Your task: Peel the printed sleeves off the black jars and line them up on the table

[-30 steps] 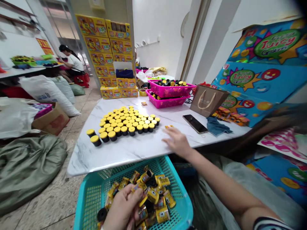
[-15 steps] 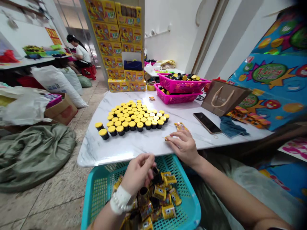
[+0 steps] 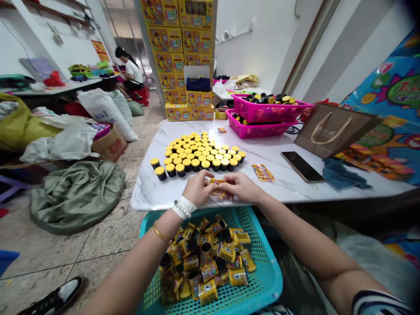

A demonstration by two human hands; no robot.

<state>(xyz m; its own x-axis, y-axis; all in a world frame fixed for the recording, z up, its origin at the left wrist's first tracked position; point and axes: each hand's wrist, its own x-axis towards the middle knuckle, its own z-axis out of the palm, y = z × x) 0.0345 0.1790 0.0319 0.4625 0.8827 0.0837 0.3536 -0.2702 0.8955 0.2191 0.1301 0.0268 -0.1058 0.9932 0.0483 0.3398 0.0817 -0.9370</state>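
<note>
My left hand and my right hand meet above the table's front edge. Both pinch a small yellow printed sleeve, partly covered by the fingers. Right of them lies a small pile of flat yellow-orange printed sleeves. Beyond my hands, many small black pots with yellow lids stand upright in close rows. Below the table edge, a turquoise basket holds many black pots wrapped in yellow printed sleeves, lying jumbled; those whose tops show are lidless.
Two stacked pink baskets with black and yellow pieces stand at the back. A phone, blue cloth and brown paper bag lie to the right. Yellow boxes rise behind the table. A person sits far left.
My left hand has risen from over the basket to the table edge. My right hand has moved left from near the sleeve pile to meet it, both now on a sleeve. The view has shifted left.
</note>
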